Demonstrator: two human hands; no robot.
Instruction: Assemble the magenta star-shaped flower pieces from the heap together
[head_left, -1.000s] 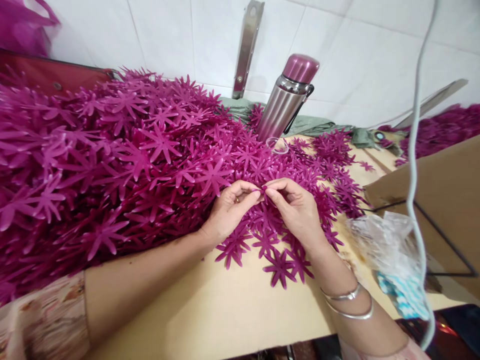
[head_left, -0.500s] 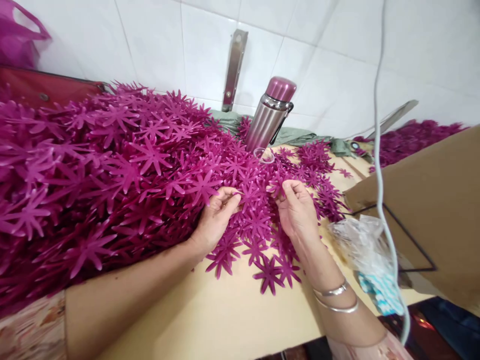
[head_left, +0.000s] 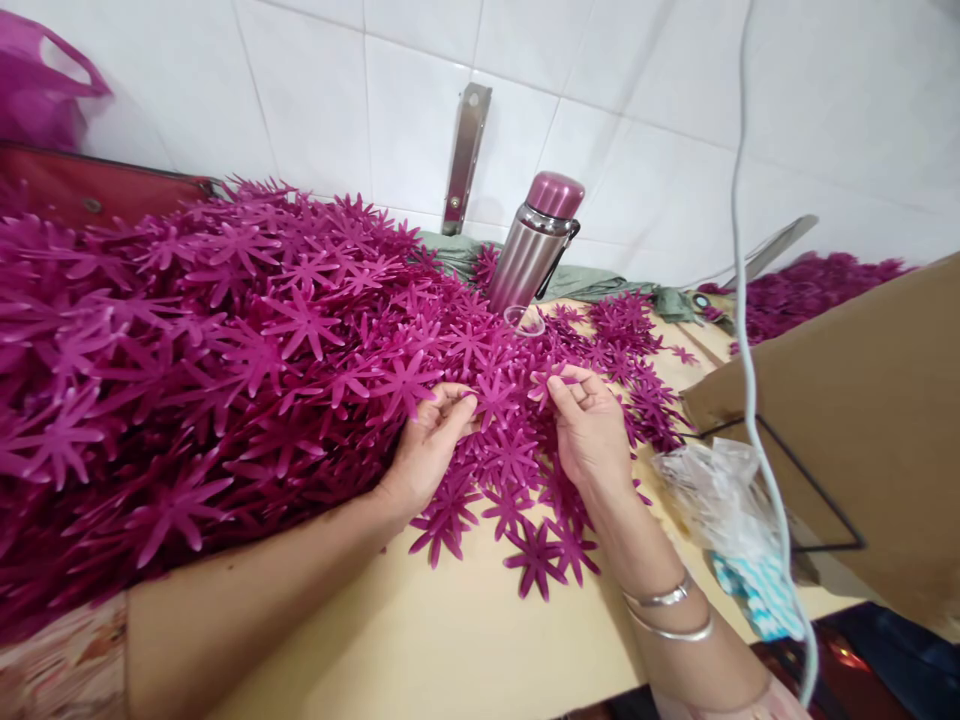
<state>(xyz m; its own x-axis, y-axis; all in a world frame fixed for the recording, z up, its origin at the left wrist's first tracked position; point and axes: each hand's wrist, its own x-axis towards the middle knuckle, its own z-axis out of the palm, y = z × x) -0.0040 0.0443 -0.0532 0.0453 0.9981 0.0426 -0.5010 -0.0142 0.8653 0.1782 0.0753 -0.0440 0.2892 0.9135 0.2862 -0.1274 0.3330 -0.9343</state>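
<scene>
Right hand [head_left: 595,430] pinches one flower [head_left: 541,388] between thumb and fingers, over the right side of the pile [head_left: 225,340]; left hand [head_left: 427,448] has thumb and fingertips nearly together, can't tell on what. Risk: overlapping petals snag, so a tug drags neighbours along. Pile shifting against the bottle [head_left: 534,245] could tip it.

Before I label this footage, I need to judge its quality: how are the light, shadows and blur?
Head view: the magenta star-shaped cutouts look fairly sharp, some with pale shine; head view: a soft shadow lies beside the bare left forearm on the smooth cream tabletop; head view: the pink patterned fabric sleeve at lower left looks smeared.
</scene>
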